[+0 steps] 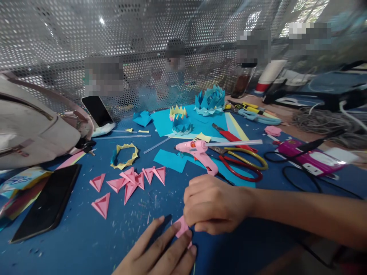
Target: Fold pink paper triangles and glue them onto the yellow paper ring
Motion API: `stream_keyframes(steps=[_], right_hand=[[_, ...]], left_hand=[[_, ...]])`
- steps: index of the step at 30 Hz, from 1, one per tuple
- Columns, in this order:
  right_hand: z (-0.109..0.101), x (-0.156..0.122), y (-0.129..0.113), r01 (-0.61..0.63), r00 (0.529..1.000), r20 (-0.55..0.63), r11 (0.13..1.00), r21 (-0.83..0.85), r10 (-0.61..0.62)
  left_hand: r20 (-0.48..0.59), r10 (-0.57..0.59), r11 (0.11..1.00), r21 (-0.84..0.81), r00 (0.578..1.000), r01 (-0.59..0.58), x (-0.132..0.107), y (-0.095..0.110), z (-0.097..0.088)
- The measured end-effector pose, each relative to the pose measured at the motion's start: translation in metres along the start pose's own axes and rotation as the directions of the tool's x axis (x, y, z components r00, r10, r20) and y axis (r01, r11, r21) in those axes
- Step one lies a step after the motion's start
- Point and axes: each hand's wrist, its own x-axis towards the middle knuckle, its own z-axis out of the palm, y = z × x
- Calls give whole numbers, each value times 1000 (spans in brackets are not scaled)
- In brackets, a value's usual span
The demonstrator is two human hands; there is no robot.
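Note:
My left hand (160, 252) lies flat at the bottom edge, fingers stretched out and pressing on a small pink paper piece (182, 229) on the blue table (86, 236). My right hand (213, 208) is curled over the same pink piece, fingers closed and pinching its upper edge. Several folded pink paper triangles (129, 183) lie scattered to the upper left of my hands. A pink glue gun (197, 151) rests just beyond my right hand.
Red and yellow scissors (243, 162) lie beside the glue gun. Blue paper lotus flowers (210, 100) and a smaller one (180, 122) stand farther back. A yellow paper ring (125, 155), a black phone (48, 202), a white bag (34, 126), a pink power strip (312, 158).

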Motion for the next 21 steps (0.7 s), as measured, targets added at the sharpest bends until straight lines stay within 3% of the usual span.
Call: stream_keyframes(steps=[3,6,7,8,9,12,13,14,15,18,21], right_hand=[[-1,1,2,49,999,-1,999,-19,-49],[-2,2,2,52,998,27,995,-82,-50],[-2,2,2,60,998,39,993,-103,-56],[-2,1,3,70,997,52,990,-119,-64],[-2,1,3,82,995,63,988,-130,-74],[-2,2,3,106,993,66,987,-122,-98],[-2,2,3,110,993,51,988,-108,-105],[-2,2,3,115,993,30,989,-91,-113],[-2,2,2,119,993,9,990,-77,-119],[-2,2,1,134,990,-28,989,-69,-136],[-2,2,0,95,995,17,989,-118,-94]], left_hand=[[0,-9,999,-35,1000,9,1,-2,-1],[-44,-64,996,-63,997,61,3,8,10],[-111,-142,989,-67,984,135,3,13,15],[-263,-231,973,-90,937,215,3,18,21],[-309,-300,953,-126,902,274,4,23,25],[-338,-337,941,-148,879,304,5,25,25],[-296,-297,954,-122,908,273,5,22,20],[-145,-207,976,-99,968,194,5,18,15],[-94,-144,987,-90,985,136,4,14,9],[-61,-130,990,-69,990,126,0,5,-3],[-49,-139,990,-41,989,137,-5,6,-2]])
